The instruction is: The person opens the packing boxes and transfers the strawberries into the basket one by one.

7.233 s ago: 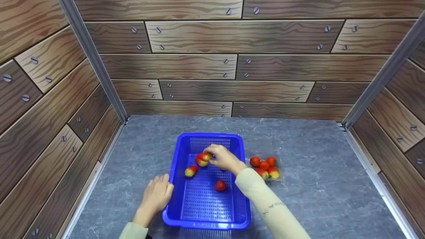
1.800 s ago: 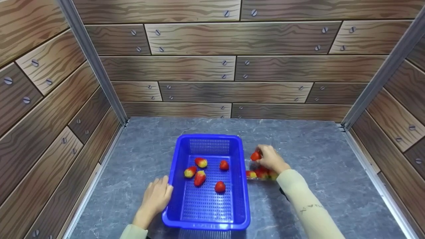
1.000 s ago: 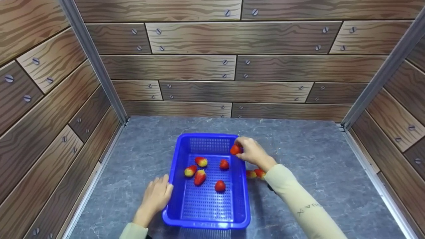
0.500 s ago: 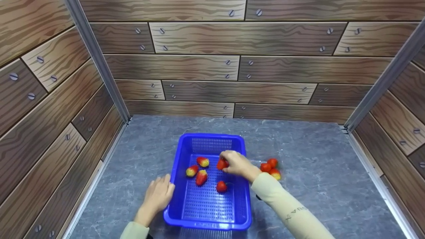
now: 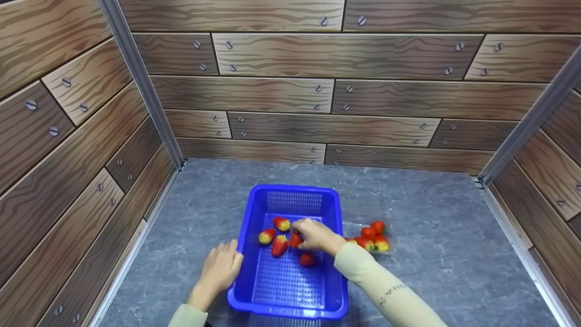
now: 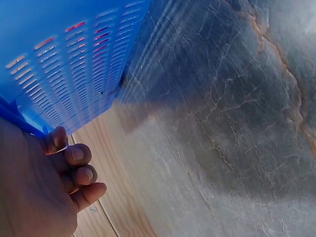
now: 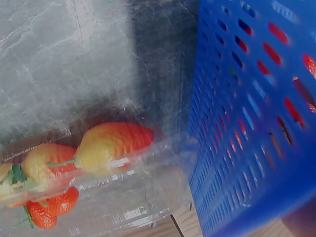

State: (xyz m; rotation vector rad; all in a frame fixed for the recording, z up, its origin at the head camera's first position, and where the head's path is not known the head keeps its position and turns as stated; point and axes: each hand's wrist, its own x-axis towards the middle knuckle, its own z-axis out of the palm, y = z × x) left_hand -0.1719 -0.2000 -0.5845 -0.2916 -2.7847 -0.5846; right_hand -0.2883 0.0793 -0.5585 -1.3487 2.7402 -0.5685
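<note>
A blue perforated plastic basket (image 5: 288, 312) stands on the table. My left hand (image 5: 221, 268) holds its left rim; in the left wrist view the fingers (image 6: 79, 154) curl outside the basket wall (image 6: 74, 64). My right hand (image 5: 317, 236) reaches in over the right rim and pinches a red strawberry (image 5: 296, 240) low in the basket. Near it lie a red strawberry (image 5: 307, 259) and several red-and-yellow ones, among them one strawberry (image 5: 280, 245) close to the left of the held one. Another red strawberry behind the right hand is hidden.
Right beside the basket stands a clear plastic container (image 7: 148, 197) with several strawberries (image 7: 113, 145), some red, some red-and-yellow with green stems. The right forearm passes close to it. Wood-patterned walls (image 5: 281, 54) enclose the grey marbled table (image 5: 435, 236) at the back and sides.
The right hand took a red strawberry from the clear container, carried it left over the rim and lowered it into the basket, lately shifting left and nearer. The left hand stayed at the rim.
</note>
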